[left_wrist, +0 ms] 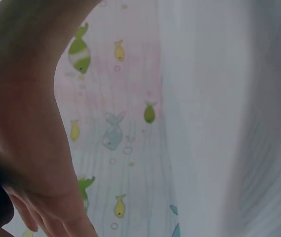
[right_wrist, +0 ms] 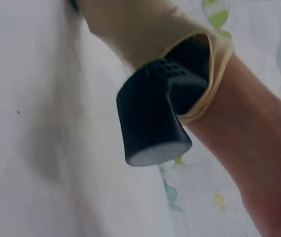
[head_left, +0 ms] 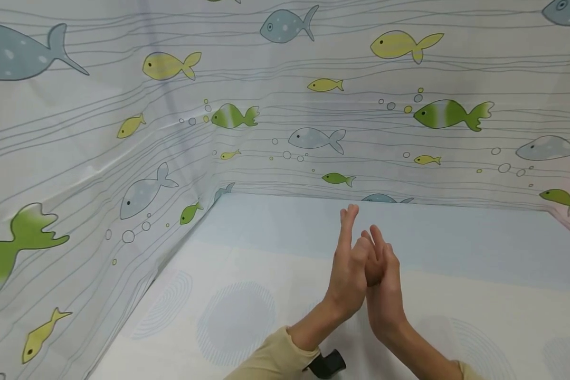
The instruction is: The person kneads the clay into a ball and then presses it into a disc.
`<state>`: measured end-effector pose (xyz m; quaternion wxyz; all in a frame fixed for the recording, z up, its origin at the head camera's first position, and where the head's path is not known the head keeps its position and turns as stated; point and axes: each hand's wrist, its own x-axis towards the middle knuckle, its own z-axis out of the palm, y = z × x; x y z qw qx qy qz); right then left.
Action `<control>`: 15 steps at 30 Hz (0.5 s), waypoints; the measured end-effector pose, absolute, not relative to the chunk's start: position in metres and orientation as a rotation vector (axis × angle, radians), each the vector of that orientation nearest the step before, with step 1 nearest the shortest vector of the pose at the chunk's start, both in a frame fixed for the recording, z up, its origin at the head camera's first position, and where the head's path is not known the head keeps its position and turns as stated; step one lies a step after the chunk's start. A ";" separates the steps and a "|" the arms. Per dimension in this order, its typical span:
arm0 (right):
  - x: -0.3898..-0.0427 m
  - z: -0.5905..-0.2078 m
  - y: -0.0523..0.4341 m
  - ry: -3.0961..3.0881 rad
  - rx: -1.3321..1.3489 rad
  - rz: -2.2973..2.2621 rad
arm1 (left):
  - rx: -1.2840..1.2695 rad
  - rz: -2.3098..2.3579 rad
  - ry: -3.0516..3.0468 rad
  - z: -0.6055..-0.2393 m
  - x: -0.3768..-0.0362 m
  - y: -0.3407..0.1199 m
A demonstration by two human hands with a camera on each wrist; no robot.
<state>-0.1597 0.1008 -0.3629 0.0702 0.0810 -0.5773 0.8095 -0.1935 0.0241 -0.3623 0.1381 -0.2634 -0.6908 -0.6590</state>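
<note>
Both hands are raised close together over the pale surface (head_left: pixel 290 232), with no separate object showing between them. Two fingers of my left hand (head_left: pixel 347 279) point straight up, and a bent knuckle leans toward the other hand. My right hand (head_left: pixel 387 290) stands upright beside it, fingers pointing up and overlapping the left fingers in the head view. The parts between the palms are hidden. In the left wrist view, the right hand (left_wrist: pixel 36 143) fills the left side, fingers running down past the lower edge. A black wrist device (right_wrist: pixel 152 118) pokes from the left cuff in the right wrist view.
A hanging sheet printed with fish (head_left: pixel 261 89) encloses the surface at the back and left. Light circle patterns (head_left: pixel 237 322) mark the surface. Beige sleeves (head_left: pixel 275 356) cover the forearms at the front edge of the head view.
</note>
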 end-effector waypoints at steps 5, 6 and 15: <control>-0.155 -0.357 0.098 -1.743 0.270 2.426 | -0.722 -1.926 -1.969 -0.363 -0.202 0.020; -0.154 -0.356 0.098 -1.746 0.277 2.423 | -0.719 -1.934 -1.962 -0.364 -0.203 0.020; -0.154 -0.347 0.103 -1.711 0.303 2.433 | -0.737 -1.940 -1.979 -0.368 -0.203 0.022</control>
